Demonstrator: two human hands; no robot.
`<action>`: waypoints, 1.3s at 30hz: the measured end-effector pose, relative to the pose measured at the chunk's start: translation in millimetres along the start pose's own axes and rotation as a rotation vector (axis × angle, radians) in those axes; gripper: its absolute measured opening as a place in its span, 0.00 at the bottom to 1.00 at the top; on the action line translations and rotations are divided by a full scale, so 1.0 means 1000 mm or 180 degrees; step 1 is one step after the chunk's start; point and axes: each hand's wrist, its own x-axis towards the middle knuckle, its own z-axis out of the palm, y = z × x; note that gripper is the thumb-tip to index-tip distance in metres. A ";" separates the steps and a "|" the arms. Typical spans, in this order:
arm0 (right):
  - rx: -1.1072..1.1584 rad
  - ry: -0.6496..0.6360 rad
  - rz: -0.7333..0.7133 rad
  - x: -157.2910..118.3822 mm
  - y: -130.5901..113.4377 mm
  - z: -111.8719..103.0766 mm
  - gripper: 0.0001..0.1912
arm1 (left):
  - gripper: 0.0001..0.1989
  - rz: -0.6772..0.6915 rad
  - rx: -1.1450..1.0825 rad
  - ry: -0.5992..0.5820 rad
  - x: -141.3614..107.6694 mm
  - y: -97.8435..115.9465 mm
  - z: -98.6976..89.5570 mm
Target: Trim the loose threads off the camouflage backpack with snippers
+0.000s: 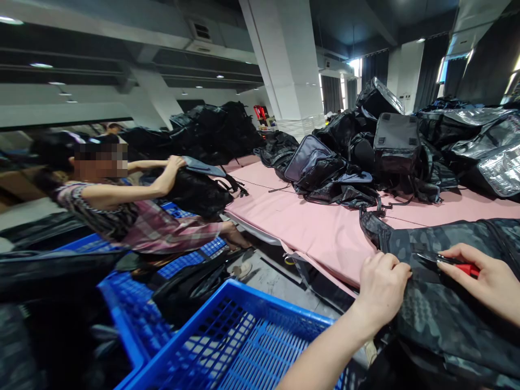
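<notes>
The left hand (pixel 384 283) is mostly closed, its fingers curled over the edge of a dark grey-and-black camouflage fabric bag (pixel 442 325), pinching the cloth. The right hand (pixel 485 279) is partly closed around small metal snips with a red handle (pixel 467 269), thumb and fingers on either side, the blades over the bag and pointing toward the left hand. The bag lies in front of the person, its upper part on a long table with a pink cover (pixel 320 233). Farther back on that table is a heap of black and grey bags (pixel 349 157). A blue slatted plastic crate (pixel 280 305) sits below, beside the left forearm. At left, 1 co-worker (pixel 150 222) holds a black bag with a grey-blue panel (pixel 199 189) at the table's edge.
</notes>
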 end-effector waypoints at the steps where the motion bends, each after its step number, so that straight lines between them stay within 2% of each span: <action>1: -0.0050 0.0024 -0.0061 0.000 0.000 0.001 0.23 | 0.03 0.0112 0.0326 -0.0116 0.002 0.003 -0.001; 5: -0.0164 0.0035 -0.0265 -0.002 0.002 0.003 0.21 | 0.07 0.0804 0.0897 -0.0455 0.013 0.010 -0.003; 9: -0.0167 -0.0063 -0.0252 -0.003 0.004 0.003 0.22 | 0.07 0.1526 0.0884 -0.0389 0.018 0.005 -0.002; 11: -0.0213 -0.0102 -0.0238 -0.003 0.004 0.003 0.22 | 0.08 0.1598 0.0820 -0.0332 0.016 -0.002 0.000; 13: -0.0259 -0.0102 -0.0252 -0.003 0.004 0.003 0.21 | 0.07 0.1371 0.0458 -0.0241 0.011 -0.010 0.003; 18: -0.0270 -0.0158 -0.0235 -0.003 0.003 0.002 0.21 | 0.05 -0.0006 -0.1967 -0.0160 0.005 -0.023 0.000; 20: -0.0272 -0.0181 -0.0171 -0.003 0.003 0.003 0.21 | 0.06 -0.0283 -0.2241 -0.0218 0.004 -0.024 -0.002; 23: -0.0292 -0.0216 -0.0094 -0.003 0.005 0.003 0.21 | 0.03 -0.0141 -0.1822 -0.0398 0.004 -0.023 0.001; 26: -0.0281 -0.0231 -0.0108 -0.003 0.005 0.003 0.21 | 0.07 -0.0004 -0.0801 -0.0549 0.006 -0.018 0.006; 30: -0.0279 -0.0148 -0.0236 -0.004 0.003 0.005 0.22 | 0.05 0.0138 0.0426 -0.1186 0.017 -0.006 0.006; 33: -0.0321 -0.0102 -0.0299 -0.003 0.001 0.006 0.22 | 0.03 0.0271 0.0750 -0.1569 0.024 0.002 0.005; 36: -0.0337 -0.0096 -0.0336 -0.002 0.003 0.007 0.21 | 0.08 0.0445 0.0866 -0.1558 0.023 0.002 0.011; 39: -0.0383 -0.0186 -0.0314 -0.002 0.007 0.006 0.21 | 0.05 0.0494 0.0666 -0.1149 0.016 -0.007 0.019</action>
